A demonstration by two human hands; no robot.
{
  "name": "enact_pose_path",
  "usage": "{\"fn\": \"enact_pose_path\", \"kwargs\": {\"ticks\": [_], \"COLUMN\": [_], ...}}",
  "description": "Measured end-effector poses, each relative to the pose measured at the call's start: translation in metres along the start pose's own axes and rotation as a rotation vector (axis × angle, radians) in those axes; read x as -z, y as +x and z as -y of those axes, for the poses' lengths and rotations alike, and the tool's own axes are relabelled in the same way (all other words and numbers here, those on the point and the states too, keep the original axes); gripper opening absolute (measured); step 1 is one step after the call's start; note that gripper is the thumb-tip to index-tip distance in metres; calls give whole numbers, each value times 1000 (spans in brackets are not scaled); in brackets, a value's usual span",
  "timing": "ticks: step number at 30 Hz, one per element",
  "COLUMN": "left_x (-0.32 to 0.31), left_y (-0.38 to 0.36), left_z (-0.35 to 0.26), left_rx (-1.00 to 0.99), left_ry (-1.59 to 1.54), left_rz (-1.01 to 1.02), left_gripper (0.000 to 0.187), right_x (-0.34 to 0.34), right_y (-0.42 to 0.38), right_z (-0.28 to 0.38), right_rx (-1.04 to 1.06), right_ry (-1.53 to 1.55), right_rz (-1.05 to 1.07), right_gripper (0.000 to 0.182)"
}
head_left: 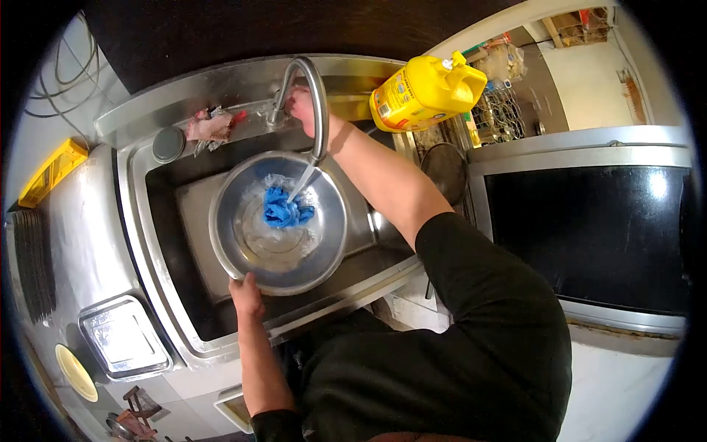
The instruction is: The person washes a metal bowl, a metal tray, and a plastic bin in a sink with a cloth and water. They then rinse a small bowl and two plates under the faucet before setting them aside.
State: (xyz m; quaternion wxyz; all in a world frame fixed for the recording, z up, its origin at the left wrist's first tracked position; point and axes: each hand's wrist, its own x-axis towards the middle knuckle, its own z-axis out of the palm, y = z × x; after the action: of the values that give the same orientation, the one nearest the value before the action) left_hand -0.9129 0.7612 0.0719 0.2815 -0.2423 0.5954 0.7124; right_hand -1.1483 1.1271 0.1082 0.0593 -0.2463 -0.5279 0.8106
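Note:
A wide stainless steel bowl (331, 243) sits in the sink (163, 221), holding a wet, crumpled blue cloth (283, 208). Water runs from the curved metal faucet (319, 96) onto the cloth and pools around it. My left hand (247, 296) grips the bowl's near rim, thumb on top. Behind the spout, my right hand (302, 109) is closed at the faucet's base; the spout hides part of it, and the handle itself does not show.
A yellow jug (423, 94) stands at the sink's back right corner. Along the back ledge are a round lidded container (169, 145) and crumpled pinkish rags (211, 127). A metal tray (125, 337) lies on the left counter. A dark-topped metal unit (589, 228) stands at right.

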Motion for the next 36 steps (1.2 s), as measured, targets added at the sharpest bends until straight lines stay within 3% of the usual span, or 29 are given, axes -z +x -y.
{"fn": "enact_pose_path", "kwargs": {"ticks": [4,5,6,8,10,13,16,18,19,22,25,26,29,32,34,35,36], "left_x": [-9,-10,-9,-4,-8,-11,-4,-2,-1,-5,-14,-16,-23,-33,-20,-4,-4], "left_y": [-5,-6,-2,11,9,1,-3,-3,-2,-4,-11,-12,-14,-13,1,14,15], "left_z": [-9,-10,-2,16,13,8,8,13,16,12,1,-2,-12,-26,-27,-18,-16], "left_rx": [62,72,51,6,45,46,59,62,53,-17,-51,-51,24,-22,7,46,-120], "left_ry": [81,104,99,85,44,-19,23,50,52,18,162,249,171,108,106,185,5], "left_rz": [23,32,44,68,52,52,50,44,40,62,61,61,-3,-67,-67,-82,-59], "left_gripper": [40,40,39,39,37,37,38,38,38,34,35,36,37,32,32,35,37], "right_x": [-25,20,23,30,49,37,26,26,25,17,1,-1,-39,-48,-41,-31,-25], "right_y": [-43,-11,-32,-73,-99,-141,-156,-170,-180,-221,-208,-196,-196,-219,-235,-237,-240], "right_z": [27,-9,1,-7,-42,-31,-28,-42,-51,-78,-115,-143,-162,-164,-148,-145,-136], "right_rx": [-62,-127,-172,-159,38,195,227,115,-2,-60,-143,-93,6,224,146,19,-107], "right_ry": [-165,41,-88,-372,-692,-996,-976,-1118,-1307,-1784,-1613,-1455,-1486,-1616,-1713,-1604,-1496], "right_rz": [-7,76,107,129,91,-23,-77,118,302,464,231,149,34,359,734,751,755], "right_gripper": [25,35,45,42,32,21,22,23,30,58,62,63,64,66,66,57,49]}}
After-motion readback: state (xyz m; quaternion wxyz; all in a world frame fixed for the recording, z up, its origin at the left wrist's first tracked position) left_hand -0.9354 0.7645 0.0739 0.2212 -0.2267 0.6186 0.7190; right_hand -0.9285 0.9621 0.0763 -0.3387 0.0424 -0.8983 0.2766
